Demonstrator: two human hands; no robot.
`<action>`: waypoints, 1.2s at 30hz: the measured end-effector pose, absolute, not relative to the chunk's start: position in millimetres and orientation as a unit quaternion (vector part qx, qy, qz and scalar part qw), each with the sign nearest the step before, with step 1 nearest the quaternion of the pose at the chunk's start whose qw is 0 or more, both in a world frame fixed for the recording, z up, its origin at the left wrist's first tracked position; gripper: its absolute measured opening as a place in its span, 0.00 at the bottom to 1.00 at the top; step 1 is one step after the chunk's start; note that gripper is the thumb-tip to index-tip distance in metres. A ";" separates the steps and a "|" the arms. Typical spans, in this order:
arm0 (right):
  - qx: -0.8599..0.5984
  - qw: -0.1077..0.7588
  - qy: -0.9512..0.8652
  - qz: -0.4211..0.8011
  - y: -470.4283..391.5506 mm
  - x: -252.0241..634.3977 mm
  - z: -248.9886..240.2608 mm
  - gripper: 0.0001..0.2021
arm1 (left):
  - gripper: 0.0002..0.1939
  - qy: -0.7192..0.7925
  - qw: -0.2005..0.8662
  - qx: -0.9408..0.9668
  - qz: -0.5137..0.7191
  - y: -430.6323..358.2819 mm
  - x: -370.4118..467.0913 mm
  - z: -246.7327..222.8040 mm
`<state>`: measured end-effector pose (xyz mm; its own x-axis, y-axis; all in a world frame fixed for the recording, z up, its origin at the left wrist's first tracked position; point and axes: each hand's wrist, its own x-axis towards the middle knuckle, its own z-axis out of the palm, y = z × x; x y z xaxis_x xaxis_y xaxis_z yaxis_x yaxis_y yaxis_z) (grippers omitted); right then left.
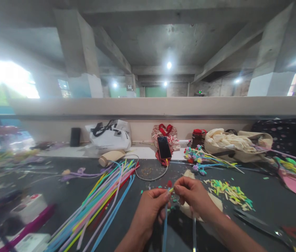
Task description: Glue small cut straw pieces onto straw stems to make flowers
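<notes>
My left hand [150, 209] is closed, thumb and forefinger pinched, on a light-blue pipe cleaner [165, 229] that hangs down from it. My right hand [193, 194] meets it at the fingertips, pinching a small yellow-green piece [171, 190] at the stem's top. Whether that piece is fixed to the stem cannot be made out. A thin pale rod [194, 233] extends down below my right palm; its kind is unclear. Right of my hands lies a pile of short yellow, green and cream pieces [228, 191]. Left of them is a bundle of long coloured pipe cleaners [103, 203].
Scissors [265, 224] lie at the right. A phone [164, 147] with a cable leans on a red patterned cloth bag [173, 133]. Finished-looking coloured flower stems [199, 159], a white bag [111, 138] and a cream cloth bag [226, 148] stand behind. White boxes [29, 208] sit left.
</notes>
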<state>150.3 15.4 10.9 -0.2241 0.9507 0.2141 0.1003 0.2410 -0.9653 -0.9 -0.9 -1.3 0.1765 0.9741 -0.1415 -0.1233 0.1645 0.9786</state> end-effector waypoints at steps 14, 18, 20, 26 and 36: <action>-0.409 0.448 -0.671 0.426 13.6 153.8 15.2 0.06 | 0.20 0.466 0.611 0.458 0.448 -4.1 0.4 3.0; -0.411 0.440 -0.683 0.414 13.7 154.2 13.1 0.06 | 0.20 0.475 0.597 0.483 0.431 -1.4 0.1 1.8; -0.409 0.435 -0.692 0.406 13.6 154.1 11.4 0.06 | 0.21 0.482 0.583 0.498 0.424 -1.0 0.1 0.4; -0.436 0.424 -0.718 0.339 12.1 152.9 10.3 0.06 | 0.20 0.505 0.540 0.537 0.406 -3.8 1.0 0.5; -0.466 0.416 -0.744 0.237 11.6 153.0 9.2 0.05 | 0.22 0.535 0.488 0.562 0.401 -2.5 1.5 0.0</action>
